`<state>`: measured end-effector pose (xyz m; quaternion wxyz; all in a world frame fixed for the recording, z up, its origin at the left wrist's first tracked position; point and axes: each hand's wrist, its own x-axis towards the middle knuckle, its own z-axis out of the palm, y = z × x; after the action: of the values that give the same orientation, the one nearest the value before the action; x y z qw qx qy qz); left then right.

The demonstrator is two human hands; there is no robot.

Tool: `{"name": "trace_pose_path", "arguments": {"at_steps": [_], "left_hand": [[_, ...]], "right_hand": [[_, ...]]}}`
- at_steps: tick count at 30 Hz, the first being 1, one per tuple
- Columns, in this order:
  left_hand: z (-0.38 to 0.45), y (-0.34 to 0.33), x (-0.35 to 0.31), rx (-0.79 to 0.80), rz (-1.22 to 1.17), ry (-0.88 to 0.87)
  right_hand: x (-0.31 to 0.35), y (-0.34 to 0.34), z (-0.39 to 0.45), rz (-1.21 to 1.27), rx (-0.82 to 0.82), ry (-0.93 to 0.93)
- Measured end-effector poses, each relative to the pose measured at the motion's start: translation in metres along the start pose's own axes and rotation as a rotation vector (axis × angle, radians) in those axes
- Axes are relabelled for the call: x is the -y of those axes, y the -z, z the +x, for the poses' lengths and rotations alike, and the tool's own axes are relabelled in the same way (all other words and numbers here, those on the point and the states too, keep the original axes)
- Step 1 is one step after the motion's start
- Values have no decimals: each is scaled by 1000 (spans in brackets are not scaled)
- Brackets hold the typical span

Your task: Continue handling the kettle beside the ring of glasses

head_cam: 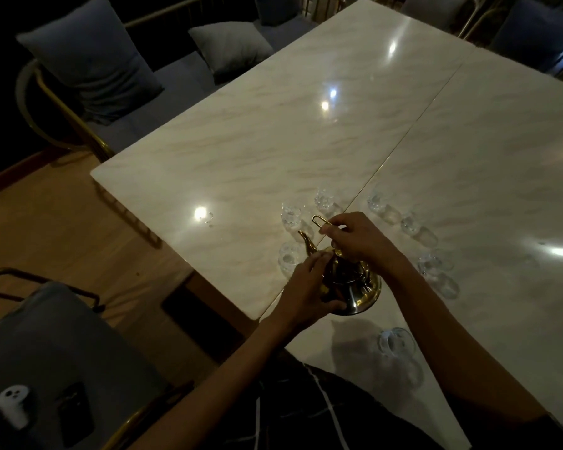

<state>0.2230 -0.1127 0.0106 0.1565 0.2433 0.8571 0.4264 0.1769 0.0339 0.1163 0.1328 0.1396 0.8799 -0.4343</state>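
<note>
From the head camera I saw a pale marble-patterned table (247,131) made of two slabs, with a thin seam running from the near left edge away to the far right. Ceiling lights glared off its glossy top. The room was dim. A bench (163,89) with grey cushions (88,56) sat beyond the table's left edge, on a gold tube frame, and wooden floor (62,228) showed below it. At my lower left a grey chair seat (56,345) carried a small white object (13,405) and a dark flat one (75,414); I could not tell what they were.

The gold teapot (355,284) stood upright on the table close to the near edge, right by the seam. Its curved spout (307,242) pointed away and to the left, so its long axis ran from the near right to the far left. Its thin wire handle (320,221) rose above it on the far side.

My left hand (306,293) cupped the pot's left flank, fingers curled round the body with the tips near the base of the spout. My right hand (358,237) was above the pot, fingers bent, pinching the handle.

Small clear glasses (325,199) stood in a loose ring around the teapot, and one more glass (395,342) stood nearer me on the right.
</note>
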Motion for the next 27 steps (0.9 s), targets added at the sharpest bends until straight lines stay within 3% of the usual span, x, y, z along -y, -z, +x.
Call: {"name": "trace_pose_path", "arguments": {"at_steps": [9,18,27], "left_hand": [[21,1,3,49,-86,-41],[30,-30,2,32,-107,-11],[41,-52,13,220,-40,90]], "right_hand": [[-43,-8,-12,286,-157,-90],[-85,-14,-39,652,-152,-202],[-119,-30,-47,873,-227,-358]]}}
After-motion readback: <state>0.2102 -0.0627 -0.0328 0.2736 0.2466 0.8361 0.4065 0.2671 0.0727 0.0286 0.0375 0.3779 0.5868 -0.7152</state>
